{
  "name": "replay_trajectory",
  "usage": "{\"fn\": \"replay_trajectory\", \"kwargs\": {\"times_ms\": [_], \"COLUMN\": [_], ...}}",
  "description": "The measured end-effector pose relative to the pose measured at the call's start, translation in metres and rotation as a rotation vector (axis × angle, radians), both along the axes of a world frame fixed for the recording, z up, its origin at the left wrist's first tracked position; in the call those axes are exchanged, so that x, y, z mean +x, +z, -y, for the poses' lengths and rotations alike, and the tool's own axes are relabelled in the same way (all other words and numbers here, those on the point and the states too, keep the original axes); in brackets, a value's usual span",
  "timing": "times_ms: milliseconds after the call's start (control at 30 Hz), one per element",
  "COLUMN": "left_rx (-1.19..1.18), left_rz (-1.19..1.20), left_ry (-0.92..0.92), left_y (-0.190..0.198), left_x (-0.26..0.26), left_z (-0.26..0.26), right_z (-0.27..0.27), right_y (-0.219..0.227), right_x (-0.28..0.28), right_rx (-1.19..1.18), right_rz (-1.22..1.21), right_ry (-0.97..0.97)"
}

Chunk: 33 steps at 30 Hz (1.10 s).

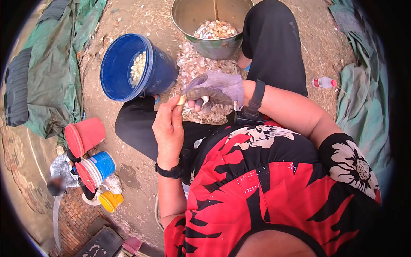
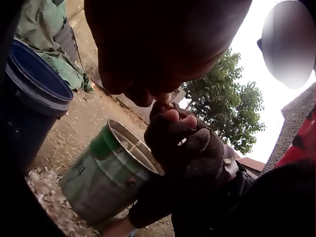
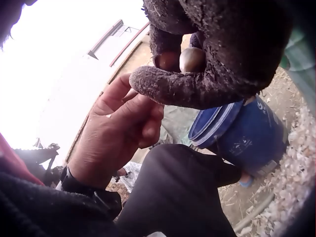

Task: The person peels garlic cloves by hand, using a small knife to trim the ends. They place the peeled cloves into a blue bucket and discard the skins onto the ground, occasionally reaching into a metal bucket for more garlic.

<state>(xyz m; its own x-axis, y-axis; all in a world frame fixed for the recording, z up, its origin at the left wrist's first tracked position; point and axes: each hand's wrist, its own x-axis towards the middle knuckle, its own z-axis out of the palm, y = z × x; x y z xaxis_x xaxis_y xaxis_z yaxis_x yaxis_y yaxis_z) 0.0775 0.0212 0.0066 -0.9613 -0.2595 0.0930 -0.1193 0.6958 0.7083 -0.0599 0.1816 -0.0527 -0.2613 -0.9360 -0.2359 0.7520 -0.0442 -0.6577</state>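
Observation:
My bare left hand [image 1: 168,130] pinches a pale garlic clove [image 1: 182,100] between thumb and finger. The gloved right hand [image 1: 214,89] meets it there, thumb and fingertips at the same clove. Another whitish clove [image 3: 192,60] sits within the curled fingers of the dirty glove in the right wrist view. In the left wrist view the left hand [image 2: 168,47] is a dark shape above the right one [image 2: 185,138]. Below both hands lies a heap of papery garlic skins [image 1: 195,64]. A blue bucket [image 1: 165,70] beside them holds peeled cloves [image 1: 138,68].
Ahead stands a green-and-grey metal bucket [image 1: 214,49] with unpeeled cloves [image 1: 215,30] and a stick. Red [image 1: 85,136], blue-and-white [image 1: 102,165] and yellow [image 1: 111,201] buckets are at the left. Green tarps [image 1: 55,85] flank the dirt ground; a bottle [image 1: 324,82] lies right.

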Motion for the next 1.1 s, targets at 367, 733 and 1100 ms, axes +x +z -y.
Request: {"fn": "replay_trajectory", "kwargs": {"times_ms": [367,733,1100], "left_rx": [0.564,1.178,0.672], "left_rz": [-0.033,-0.017,-0.027], "left_ry": [0.143,0.182,0.194], "left_y": [-0.014,-0.016,-0.003], "left_x": [-0.008,-0.008,-0.008], "left_z": [-0.010,-0.005,-0.017], "right_z": [0.004,0.016,0.008], "right_y": [-0.008,-0.005,-0.004], "right_x": [0.002,0.009,0.004], "right_rx": [-0.032,-0.046,-0.018], "right_rz": [0.055,-0.268,-0.045], "right_ry": [-0.074,-0.069,-0.055]}}
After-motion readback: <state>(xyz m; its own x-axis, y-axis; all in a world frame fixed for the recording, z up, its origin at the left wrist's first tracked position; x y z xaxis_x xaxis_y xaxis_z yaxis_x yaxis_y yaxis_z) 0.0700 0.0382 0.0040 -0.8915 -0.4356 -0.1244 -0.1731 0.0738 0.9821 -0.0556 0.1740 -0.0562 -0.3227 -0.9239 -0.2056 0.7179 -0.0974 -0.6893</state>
